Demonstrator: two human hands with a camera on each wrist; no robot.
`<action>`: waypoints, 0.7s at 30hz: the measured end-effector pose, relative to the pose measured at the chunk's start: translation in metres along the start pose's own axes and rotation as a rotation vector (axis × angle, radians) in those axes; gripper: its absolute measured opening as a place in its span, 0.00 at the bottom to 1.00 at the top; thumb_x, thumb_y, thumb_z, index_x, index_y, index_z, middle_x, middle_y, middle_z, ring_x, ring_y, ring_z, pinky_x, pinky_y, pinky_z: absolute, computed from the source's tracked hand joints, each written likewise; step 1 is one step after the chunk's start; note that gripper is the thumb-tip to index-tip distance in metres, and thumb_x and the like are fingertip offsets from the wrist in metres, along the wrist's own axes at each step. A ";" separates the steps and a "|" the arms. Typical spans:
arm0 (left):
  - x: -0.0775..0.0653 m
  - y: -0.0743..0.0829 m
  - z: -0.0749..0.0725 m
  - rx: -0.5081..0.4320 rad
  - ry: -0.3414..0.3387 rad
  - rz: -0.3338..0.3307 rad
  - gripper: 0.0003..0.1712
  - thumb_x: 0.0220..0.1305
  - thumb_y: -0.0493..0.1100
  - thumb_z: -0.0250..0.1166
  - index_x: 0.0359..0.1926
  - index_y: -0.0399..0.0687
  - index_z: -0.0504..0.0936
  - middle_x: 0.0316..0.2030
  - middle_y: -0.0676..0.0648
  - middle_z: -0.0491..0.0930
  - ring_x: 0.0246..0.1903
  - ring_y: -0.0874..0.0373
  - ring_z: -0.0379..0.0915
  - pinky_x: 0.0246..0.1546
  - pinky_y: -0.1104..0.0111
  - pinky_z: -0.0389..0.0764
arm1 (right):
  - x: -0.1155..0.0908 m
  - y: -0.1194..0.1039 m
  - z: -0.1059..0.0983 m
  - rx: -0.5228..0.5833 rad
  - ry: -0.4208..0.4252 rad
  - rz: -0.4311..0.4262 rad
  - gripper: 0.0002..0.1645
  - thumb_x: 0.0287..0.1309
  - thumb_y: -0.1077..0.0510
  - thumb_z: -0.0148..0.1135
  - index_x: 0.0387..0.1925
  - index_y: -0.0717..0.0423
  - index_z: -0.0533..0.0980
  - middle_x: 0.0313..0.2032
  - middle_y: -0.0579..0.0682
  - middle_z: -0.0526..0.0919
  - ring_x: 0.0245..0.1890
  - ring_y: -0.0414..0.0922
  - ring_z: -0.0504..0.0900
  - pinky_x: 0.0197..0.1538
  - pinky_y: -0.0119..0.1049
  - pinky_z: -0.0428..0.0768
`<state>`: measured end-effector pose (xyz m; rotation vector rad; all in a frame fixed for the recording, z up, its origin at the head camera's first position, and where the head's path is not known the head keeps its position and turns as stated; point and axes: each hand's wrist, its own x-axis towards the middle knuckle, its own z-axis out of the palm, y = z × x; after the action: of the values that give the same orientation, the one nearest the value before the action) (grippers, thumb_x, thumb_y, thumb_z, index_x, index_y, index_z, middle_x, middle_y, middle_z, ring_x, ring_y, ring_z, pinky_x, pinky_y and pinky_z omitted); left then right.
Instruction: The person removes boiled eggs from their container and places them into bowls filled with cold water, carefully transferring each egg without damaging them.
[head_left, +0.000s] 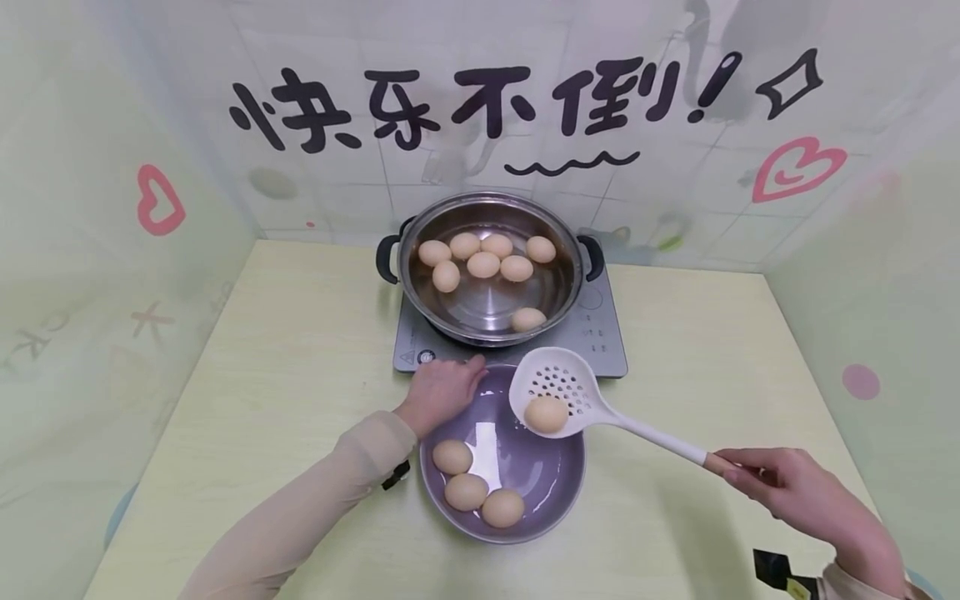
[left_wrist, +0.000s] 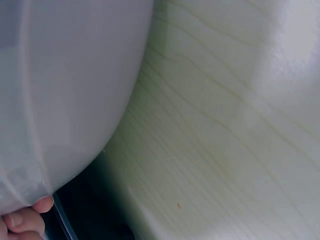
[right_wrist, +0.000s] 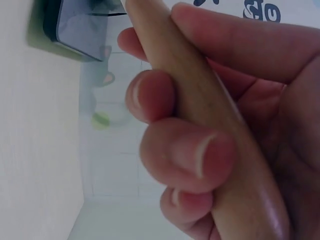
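Note:
My right hand grips the wooden handle of a white slotted skimmer spoon, fingers curled around it. One egg lies in the spoon's perforated head, which is over the right far part of a purple bowl. At the bowl's far left rim, my left hand holds the edge, its fingertips showing against the outer wall in the left wrist view. Three eggs sit at the near left inside the bowl. Behind it, a steel pot of water contains several eggs.
The pot stands on a flat induction cooker, its black side handles sticking out left and right. Printed sheeting walls in the pale wooden table at the back and both sides.

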<state>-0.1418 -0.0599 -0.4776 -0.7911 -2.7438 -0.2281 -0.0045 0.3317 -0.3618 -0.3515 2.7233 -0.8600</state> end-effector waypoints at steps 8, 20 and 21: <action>-0.001 0.000 -0.002 -0.007 0.072 0.021 0.12 0.62 0.49 0.56 0.26 0.49 0.69 0.09 0.49 0.71 0.10 0.49 0.71 0.09 0.60 0.65 | -0.002 0.008 -0.001 0.009 -0.032 -0.028 0.11 0.56 0.62 0.59 0.42 0.51 0.80 0.14 0.35 0.58 0.15 0.28 0.55 0.16 0.27 0.58; 0.000 0.000 -0.001 -0.017 0.028 0.014 0.12 0.63 0.50 0.55 0.27 0.49 0.69 0.09 0.50 0.70 0.11 0.50 0.71 0.10 0.61 0.65 | 0.002 0.004 -0.003 -0.079 0.003 -0.062 0.10 0.53 0.59 0.62 0.38 0.44 0.80 0.21 0.33 0.72 0.19 0.30 0.63 0.21 0.27 0.60; 0.000 -0.001 -0.001 -0.017 0.025 0.012 0.12 0.63 0.50 0.55 0.27 0.49 0.69 0.10 0.50 0.71 0.11 0.50 0.71 0.10 0.61 0.65 | 0.003 0.004 -0.003 -0.085 0.006 -0.061 0.10 0.53 0.59 0.62 0.38 0.43 0.80 0.21 0.32 0.71 0.19 0.30 0.62 0.21 0.27 0.60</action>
<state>-0.1419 -0.0605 -0.4771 -0.8031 -2.7163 -0.2576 -0.0085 0.3354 -0.3619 -0.4524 2.7742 -0.7630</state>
